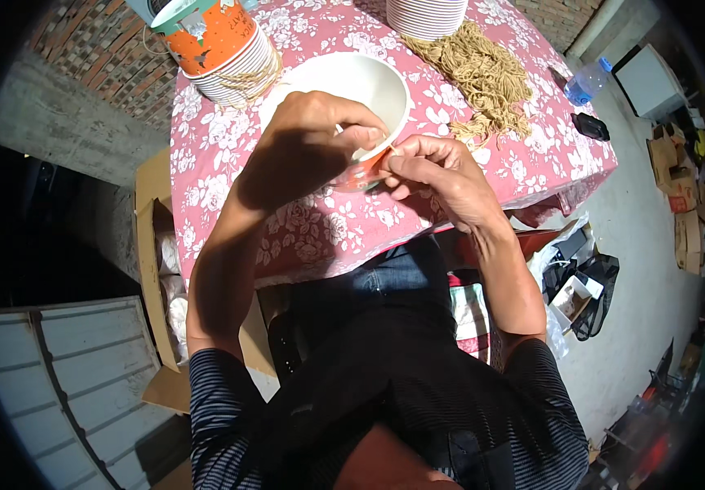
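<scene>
A round paper bucket (373,86), white inside and orange-red outside, sits near the front of the table, tilted a little toward me. My left hand (312,135) reaches over it, closed, with thumb and fingers together at the near right part of its rim. My right hand (442,171) is closed in a pinch against the outer wall, just below that rim. Between the two hands a short bit of pale cord (394,150) shows at the right fingertips. Exactly what the left fingertips grip is partly hidden by the hand and its shadow.
Stacked orange and green buckets (214,49) with cords stand at the back left. Another stack of white buckets (426,16) and a heap of tan cords (483,77) lie behind. A bottle (588,82) and a black object (590,126) are at the right edge. An open carton (156,261) stands left.
</scene>
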### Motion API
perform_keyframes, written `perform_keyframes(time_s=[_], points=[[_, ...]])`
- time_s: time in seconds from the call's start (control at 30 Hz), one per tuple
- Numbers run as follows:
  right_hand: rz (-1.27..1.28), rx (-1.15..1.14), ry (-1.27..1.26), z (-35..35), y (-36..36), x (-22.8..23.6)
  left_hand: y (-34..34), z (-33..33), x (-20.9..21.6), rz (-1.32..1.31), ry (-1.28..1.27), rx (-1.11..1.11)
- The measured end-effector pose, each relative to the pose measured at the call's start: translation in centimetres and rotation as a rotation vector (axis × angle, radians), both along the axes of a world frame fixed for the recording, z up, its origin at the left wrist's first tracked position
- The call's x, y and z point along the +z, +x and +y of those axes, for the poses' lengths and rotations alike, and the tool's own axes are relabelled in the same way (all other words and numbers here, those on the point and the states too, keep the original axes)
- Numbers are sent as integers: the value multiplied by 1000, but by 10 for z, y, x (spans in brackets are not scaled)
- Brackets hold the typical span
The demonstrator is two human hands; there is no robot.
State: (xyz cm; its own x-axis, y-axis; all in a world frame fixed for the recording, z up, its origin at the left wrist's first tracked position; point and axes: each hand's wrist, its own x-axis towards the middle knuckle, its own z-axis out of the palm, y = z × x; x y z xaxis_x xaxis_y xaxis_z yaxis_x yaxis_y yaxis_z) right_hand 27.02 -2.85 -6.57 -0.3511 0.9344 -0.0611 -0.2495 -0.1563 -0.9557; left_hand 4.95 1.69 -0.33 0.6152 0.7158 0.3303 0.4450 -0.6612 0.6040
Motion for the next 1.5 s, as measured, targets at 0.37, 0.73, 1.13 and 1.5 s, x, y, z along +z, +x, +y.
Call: perform_keyframes(time_s=[0.37,0.73,1.13,1.5], points=[[609,39,102,-14,-11,18,-10,-19,8,-504,-503,225],[510,35,-251,-9,-21,44,8,-40,15,-520,-77,135],[-330,27,219,-2,1,94,-7,-23,31,3,602,122],[-893,-74,970,-4,-12,136,-9,14,61,-203,-430,-21]])
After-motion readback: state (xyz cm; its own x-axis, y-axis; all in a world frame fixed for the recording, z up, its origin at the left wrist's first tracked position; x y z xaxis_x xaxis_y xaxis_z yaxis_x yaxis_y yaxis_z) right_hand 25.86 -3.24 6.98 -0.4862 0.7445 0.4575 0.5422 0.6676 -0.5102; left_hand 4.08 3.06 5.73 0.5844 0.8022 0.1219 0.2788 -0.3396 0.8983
